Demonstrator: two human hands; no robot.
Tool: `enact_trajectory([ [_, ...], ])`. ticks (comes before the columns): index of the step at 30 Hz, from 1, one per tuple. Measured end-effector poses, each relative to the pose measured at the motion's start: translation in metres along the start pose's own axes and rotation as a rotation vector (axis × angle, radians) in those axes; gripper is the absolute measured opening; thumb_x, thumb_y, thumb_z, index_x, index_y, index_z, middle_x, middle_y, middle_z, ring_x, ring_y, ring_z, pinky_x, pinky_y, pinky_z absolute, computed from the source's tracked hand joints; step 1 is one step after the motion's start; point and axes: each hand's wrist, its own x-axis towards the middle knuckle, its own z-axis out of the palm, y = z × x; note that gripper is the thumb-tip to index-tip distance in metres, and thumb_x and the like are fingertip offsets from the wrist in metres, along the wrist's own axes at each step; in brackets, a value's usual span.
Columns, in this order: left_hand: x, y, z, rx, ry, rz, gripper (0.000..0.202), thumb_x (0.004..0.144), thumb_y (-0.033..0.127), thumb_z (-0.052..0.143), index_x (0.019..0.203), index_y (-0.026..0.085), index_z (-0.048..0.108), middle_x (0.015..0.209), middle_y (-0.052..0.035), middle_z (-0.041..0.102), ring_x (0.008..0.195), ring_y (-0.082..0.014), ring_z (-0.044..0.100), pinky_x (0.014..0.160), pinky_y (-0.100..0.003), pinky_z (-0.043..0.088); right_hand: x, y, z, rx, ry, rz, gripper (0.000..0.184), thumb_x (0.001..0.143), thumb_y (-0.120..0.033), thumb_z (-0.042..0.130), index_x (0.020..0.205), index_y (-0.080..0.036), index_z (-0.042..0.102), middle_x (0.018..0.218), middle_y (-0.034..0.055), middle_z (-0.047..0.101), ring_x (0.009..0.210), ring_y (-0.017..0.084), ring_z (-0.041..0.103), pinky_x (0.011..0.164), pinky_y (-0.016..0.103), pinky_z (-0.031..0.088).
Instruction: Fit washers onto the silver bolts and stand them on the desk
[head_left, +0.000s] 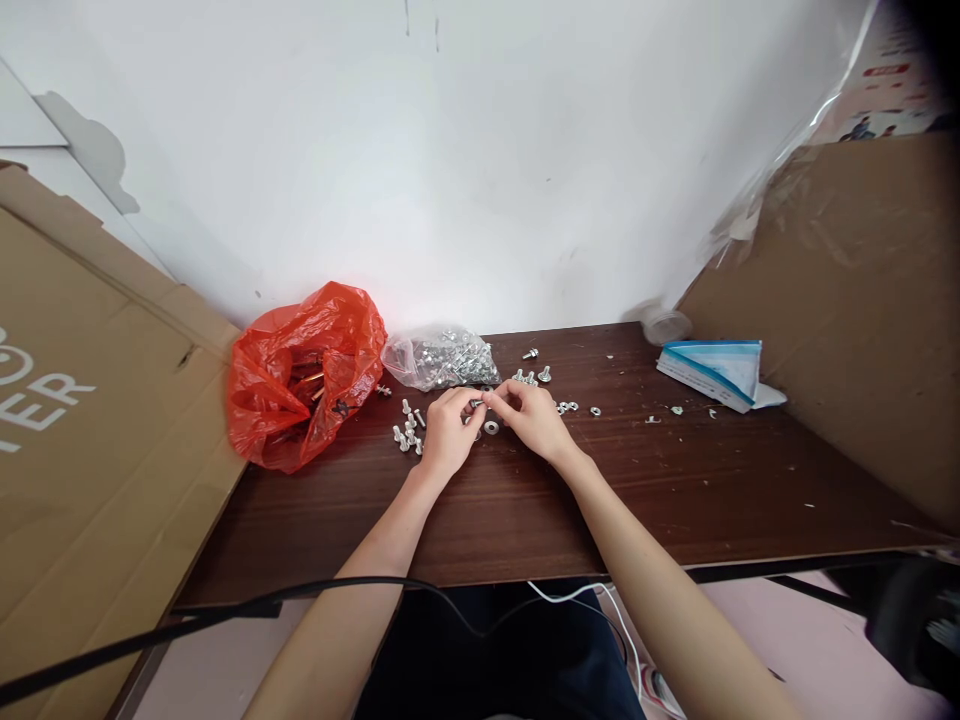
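My left hand [448,425] pinches a small metal bolt [475,403] above the middle of the table. Against it, my right hand [531,412] has its thumb and finger closed at the bolt's other end; whatever small part lies in that pinch is hidden. A flat washer [491,427] lies on the wood between the hands. To the left of my left hand stands a cluster of bolts [406,438]. Several more bolts [531,378] are behind my right hand, and a few nuts [573,406] lie to its right.
A clear bag of hardware [442,357] and an open red plastic bag [307,375] sit at the back left of the brown table [517,520]. A blue-and-white packet [712,372] lies at right. Cardboard boxes [97,430] flank both sides; a black cable [300,588] crosses the front.
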Motion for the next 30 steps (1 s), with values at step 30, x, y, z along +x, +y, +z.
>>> enact_trajectory([
  [30,-0.0008,-0.0033,0.0046,-0.074,-0.013,0.179,0.012,0.085,0.013,0.059,0.091,0.016,0.069,0.089,-0.0063,0.070,0.081,-0.0158,0.063,0.072,-0.029,0.053,-0.0007,0.0044,0.0034,-0.255,0.035,-0.081,0.054,0.096,-0.051,0.029,0.051,-0.021,0.033,0.049,0.0014,0.044,0.048,0.013,0.036,0.053,0.028,0.022],
])
